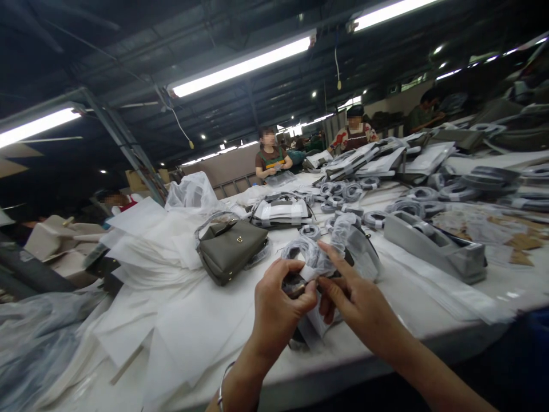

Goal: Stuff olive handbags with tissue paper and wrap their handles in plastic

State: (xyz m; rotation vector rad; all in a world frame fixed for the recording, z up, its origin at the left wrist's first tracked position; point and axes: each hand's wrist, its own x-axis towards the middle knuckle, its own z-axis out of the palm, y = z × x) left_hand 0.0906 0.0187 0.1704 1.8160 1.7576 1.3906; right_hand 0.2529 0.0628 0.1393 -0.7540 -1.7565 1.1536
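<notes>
My left hand (281,300) is closed, thumb and fingers pinching a dark strap-like piece (295,288). Fingertips of my right hand (354,292) press together at that piece from the other side, its index finger stretched forward. Beneath and beyond both hands lies a bundle in clear plastic and white wrap (358,243), with dark edges like a handbag's; my hands hide much of it. A plastic-wrapped coiled strap (302,252) sits just past my fingers. To the left, an olive handbag (234,249) with a small gold emblem leans on the white sheets.
White sheets (193,337) spread over the table's left side. At right stands a grey tape dispenser (437,249) beside flat clear bags (454,292). Wrapped coils (338,191) and wrapped bags (412,157) pile up behind. Co-workers (272,157) sit across the table.
</notes>
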